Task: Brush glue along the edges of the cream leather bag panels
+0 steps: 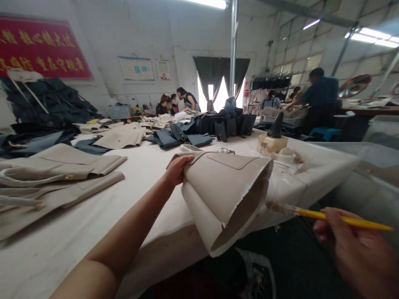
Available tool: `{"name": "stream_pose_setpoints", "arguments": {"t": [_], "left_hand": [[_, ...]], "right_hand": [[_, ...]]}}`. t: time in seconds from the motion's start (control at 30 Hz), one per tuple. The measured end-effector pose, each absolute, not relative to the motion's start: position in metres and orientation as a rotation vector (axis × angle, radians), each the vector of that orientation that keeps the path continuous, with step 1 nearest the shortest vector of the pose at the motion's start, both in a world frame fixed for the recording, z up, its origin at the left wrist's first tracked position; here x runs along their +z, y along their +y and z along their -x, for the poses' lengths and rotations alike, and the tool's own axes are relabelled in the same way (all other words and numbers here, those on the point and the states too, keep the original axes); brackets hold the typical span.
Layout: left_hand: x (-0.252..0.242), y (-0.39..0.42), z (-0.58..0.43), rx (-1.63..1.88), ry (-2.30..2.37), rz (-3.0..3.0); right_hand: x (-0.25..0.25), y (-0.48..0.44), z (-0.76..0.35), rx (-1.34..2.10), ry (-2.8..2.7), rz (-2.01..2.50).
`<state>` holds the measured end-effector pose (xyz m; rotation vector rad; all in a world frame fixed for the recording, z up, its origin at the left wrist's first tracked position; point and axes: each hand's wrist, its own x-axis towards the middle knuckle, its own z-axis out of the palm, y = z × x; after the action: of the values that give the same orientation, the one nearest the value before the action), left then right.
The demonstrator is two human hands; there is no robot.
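A beige bag body (218, 187) lies on its side over the table's front edge, its open end facing right and toward me. White, glue-like smears run along the rim of that opening. My left hand (179, 168) grips the bag's far end, fingers partly hidden behind the material. In my right hand (346, 236) is a brush (311, 214) with a yellow handle, pinched between thumb and fingers. Its whitish bristles point left, close to the bag's rim; whether they touch it I cannot tell.
Beige bag pieces with handles (62, 174) lie at left on the white-covered table (146, 182). Dark bags (227, 124) stand behind. A yellowish container (271, 143) with a dark cone and a tape roll (285, 155) sit right. Several people work farther back, one standing person (321, 91) at right.
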<state>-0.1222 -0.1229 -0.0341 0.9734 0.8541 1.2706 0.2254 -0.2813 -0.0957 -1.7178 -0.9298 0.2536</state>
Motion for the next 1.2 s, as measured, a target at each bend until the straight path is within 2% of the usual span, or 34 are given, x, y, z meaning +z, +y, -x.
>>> {"name": "stream_pose_setpoints", "arguments": {"t": [0.17,0.47,0.77,1.07,1.2], "left_hand": [[-0.042,-0.114,0.127,1.351,0.835,-1.081],[-0.021,-0.063,0.129,1.397,0.787,-1.245],[-0.045,-0.071,0.129,1.461,0.801,-1.294],[-0.048,-0.077,0.126,1.390,0.813,-1.298],[-0.050,-0.076,0.125,1.373,0.824,-1.312]], "right_hand": [[-0.090,-0.266,-0.206,0.396,-1.085,1.806],[-0.077,-0.274,-0.194,0.252,-0.924,1.866],[-0.090,-0.274,-0.187,0.219,-1.111,1.923],[-0.119,-0.296,-0.161,0.426,-1.336,1.752],[-0.114,-0.279,-0.171,0.333,-1.224,1.864]]}}
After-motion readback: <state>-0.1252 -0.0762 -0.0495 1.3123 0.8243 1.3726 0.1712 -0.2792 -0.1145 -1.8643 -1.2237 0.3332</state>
